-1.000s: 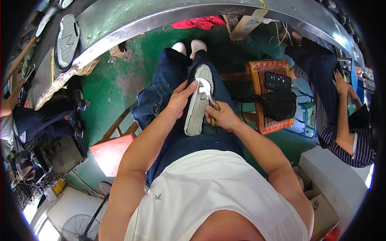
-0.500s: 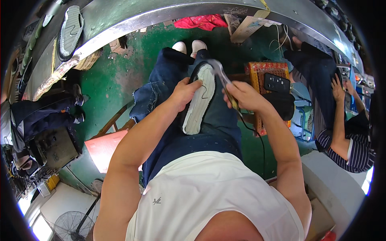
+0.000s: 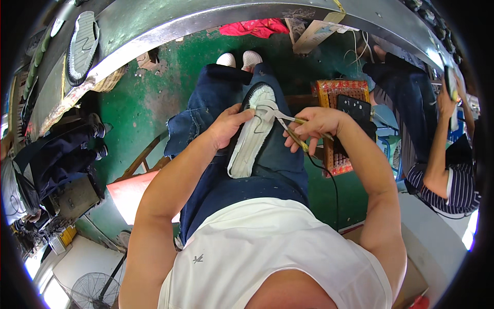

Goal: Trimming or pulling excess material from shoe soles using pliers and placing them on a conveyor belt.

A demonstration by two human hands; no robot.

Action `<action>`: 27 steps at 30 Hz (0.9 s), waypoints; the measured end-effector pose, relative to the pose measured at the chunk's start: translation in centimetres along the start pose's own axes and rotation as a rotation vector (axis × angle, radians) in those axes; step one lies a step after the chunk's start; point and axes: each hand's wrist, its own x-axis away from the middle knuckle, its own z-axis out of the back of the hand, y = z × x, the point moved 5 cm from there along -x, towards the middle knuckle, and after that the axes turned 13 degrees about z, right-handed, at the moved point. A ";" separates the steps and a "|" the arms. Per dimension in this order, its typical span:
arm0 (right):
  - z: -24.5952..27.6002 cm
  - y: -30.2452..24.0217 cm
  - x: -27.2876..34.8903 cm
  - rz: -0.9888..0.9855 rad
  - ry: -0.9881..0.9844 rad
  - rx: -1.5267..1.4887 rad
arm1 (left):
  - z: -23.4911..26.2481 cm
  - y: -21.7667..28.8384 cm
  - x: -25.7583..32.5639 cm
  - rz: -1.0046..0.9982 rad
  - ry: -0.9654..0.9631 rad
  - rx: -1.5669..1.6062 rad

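Across our lap, on the jeans [image 3: 280, 172]: one shoe [image 3: 251, 149], dark-sided, pale underside up, toe pointing away from us, a thin dark curved line on the sole.

Left hand [image 3: 226, 127]: grip closed on the shoe's left edge, thumb laid over the rim of the sole.

Right hand [image 3: 323, 122]: grip loosely around a pair of pincers [image 3: 279, 114], the yellowish handles parted, the metal head over the sole near the toe; we cannot tell whether it touches.

Edges and room: the shoe's right edge borders the thigh, with the right hand just beyond it. Between thigh and woven seat [image 3: 337, 166] we count a strip of green floor [image 3: 139, 110]; a wider stretch lies left of the knees. The toe stays well apart from the metal edge of the table [image 3: 216, 16].

Surface and room: a second shoe [image 3: 82, 49] on the table, left, close to its edge; a red cloth [image 3: 254, 28] beneath; a black device [image 3: 353, 106] on the woven seat, a black cable [image 3: 336, 198] below it; a reddish stool [image 3: 128, 193] beside our left arm; a fan [image 3: 95, 289], lower left; a co-worker in a striped shirt [image 3: 447, 191], right.
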 end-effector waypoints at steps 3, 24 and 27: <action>0.2 -0.7 -0.5 -0.033 -0.094 -0.045 | 0.1 -0.2 -0.1 0.004 -0.049 0.008; -0.7 6.1 0.4 0.096 0.521 0.360 | -2.1 -0.5 -0.8 -0.183 0.199 -0.058; 0.2 8.2 0.9 0.014 0.194 -0.284 | -2.5 -0.3 -1.5 -0.130 0.265 -0.143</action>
